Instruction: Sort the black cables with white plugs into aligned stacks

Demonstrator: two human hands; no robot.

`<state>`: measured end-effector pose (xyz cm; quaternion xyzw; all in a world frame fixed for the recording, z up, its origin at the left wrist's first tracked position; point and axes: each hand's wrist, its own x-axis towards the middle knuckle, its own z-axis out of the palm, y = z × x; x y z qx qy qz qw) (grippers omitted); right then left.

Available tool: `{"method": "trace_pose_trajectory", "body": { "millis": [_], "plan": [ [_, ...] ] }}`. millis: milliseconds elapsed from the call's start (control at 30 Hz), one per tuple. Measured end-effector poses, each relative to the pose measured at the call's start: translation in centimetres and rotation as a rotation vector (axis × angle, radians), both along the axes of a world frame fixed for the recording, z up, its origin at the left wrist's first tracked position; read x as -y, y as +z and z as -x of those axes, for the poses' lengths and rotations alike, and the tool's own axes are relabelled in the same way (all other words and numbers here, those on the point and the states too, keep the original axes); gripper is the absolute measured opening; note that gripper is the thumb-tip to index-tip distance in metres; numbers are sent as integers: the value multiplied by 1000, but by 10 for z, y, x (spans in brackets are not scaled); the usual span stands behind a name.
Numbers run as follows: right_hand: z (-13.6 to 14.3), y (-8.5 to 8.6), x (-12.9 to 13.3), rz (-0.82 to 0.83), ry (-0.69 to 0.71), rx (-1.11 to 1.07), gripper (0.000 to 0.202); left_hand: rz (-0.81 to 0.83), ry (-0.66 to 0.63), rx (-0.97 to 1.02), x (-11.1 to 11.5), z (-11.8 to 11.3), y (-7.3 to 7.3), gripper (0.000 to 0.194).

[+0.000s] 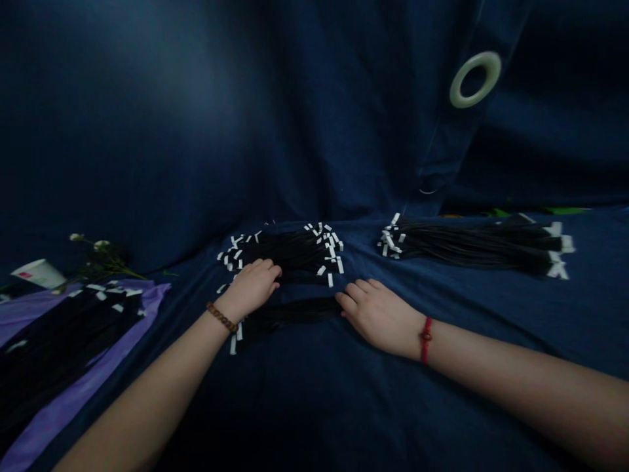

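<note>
In the middle of the blue cloth lies a thick bundle of thin black cords (289,249) with white tags at both ends. My left hand (253,285), fingers curled, lies over its near left edge; whatever is under the fingers is hidden. Closer to me runs a smaller bundle of black cords (295,311), whose white tags (236,337) show at its left end, beside my left wrist. My right hand (376,311) is closed at this smaller bundle's right end, its fingers covering the tips there.
Another bundle of black cords (472,242) with white ends lies to the right. On the left, more tagged black cords (54,347) rest on a purple cloth (59,426), near a paper cup (39,272) and small white flowers (101,245). A dark blue curtain (295,118) with a pale ring (458,88) hangs behind.
</note>
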<state>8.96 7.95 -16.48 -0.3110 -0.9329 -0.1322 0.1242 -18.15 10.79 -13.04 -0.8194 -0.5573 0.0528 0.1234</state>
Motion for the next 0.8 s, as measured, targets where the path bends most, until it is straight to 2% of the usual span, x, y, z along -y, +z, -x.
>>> {"method": "trace_pose_trajectory", "body": {
  "millis": [100,233,333,467,567,667,733,800],
  "plan": [
    [0,2,1,-2,8,-21,25,-25,12,-22,3,-3,5,13],
    [-1,5,2,-35,28,-75,26,-79,20,-5,12,-20,12,18],
    [-1,5,3,-66,57,-102,29,-76,-39,35,24,-42,9,21],
    [-2,2,1,-48,70,-105,29,19,-157,65,34,-62,0,16],
    [-1,-1,0,-8,72,-78,30,79,-182,110,36,-62,0,25],
    [0,-1,0,22,51,-68,45,168,-206,132,39,-58,3,44],
    [1,0,2,33,17,-68,49,205,-213,126,43,-58,4,43],
    [2,2,3,44,-26,-66,42,212,-208,125,46,-59,3,37]
  ]
}}
